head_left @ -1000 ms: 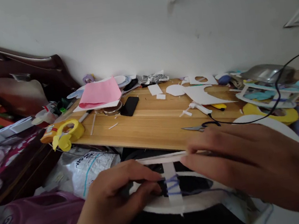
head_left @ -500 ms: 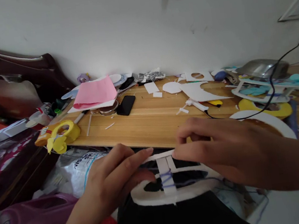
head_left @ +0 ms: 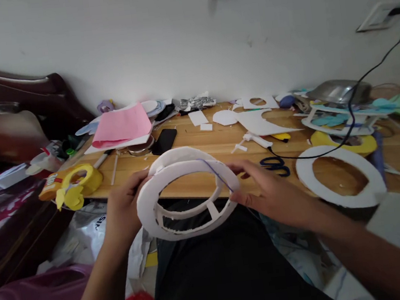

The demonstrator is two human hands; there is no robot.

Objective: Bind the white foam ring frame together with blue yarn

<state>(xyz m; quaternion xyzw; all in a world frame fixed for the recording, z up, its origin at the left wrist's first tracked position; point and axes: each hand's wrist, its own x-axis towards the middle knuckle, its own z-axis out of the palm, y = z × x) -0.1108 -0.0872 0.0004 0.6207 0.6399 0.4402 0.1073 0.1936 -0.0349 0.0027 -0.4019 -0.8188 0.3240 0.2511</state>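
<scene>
Both my hands hold up a white foam ring frame [head_left: 149,210], made of two stacked rings joined by short white struts, in front of the wooden desk [head_left: 201,162]. My left hand [head_left: 122,213] grips its left rim. My right hand [head_left: 269,195] pinches the right rim. A thin blue thread [head_left: 219,174] runs across the frame's top right to my right fingers.
On the desk lie a flat white foam ring [head_left: 338,177], blue-handled scissors [head_left: 275,165], a black phone [head_left: 164,140], pink paper [head_left: 121,126], a yellow tape roll [head_left: 80,182], a glue gun with a black cable [head_left: 349,117] and foam scraps. Bags fill the lower left.
The frame was low near my lap, with fingers at the thread-wrapped strut. Now both hands have lifted and tilted it upright, held by its two sides.
</scene>
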